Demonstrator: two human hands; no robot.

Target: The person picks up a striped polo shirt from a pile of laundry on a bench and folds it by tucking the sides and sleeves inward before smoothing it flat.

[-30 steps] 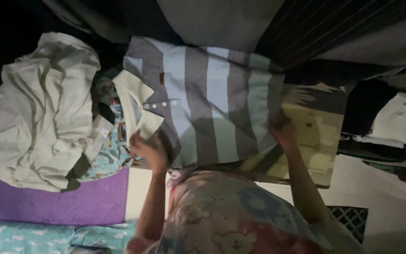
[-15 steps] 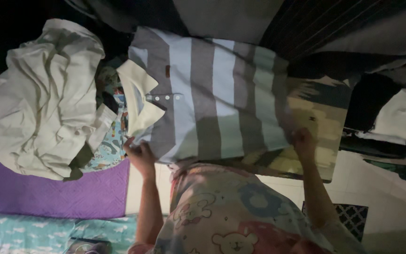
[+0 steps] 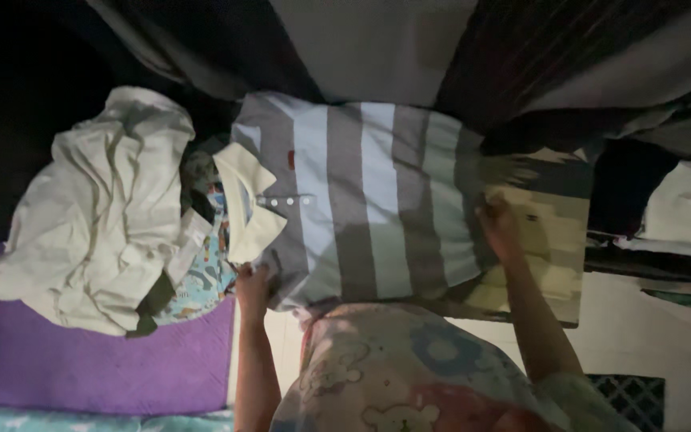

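Note:
A grey and pale blue striped polo shirt lies flat in front of me, its cream collar turned to the left. My left hand grips the shirt's near edge just below the collar. My right hand presses on the shirt's right hem, where it overlaps a yellowish folded cloth. My patterned top fills the bottom of the view.
A crumpled cream garment lies in a heap to the left on a purple cloth. Dark and grey fabric hangs along the far side. More folded pieces sit at the right.
Both hands slid toward me along the shirt's edges, and the shirt now lies flatter and more spread out. My view has shifted slightly.

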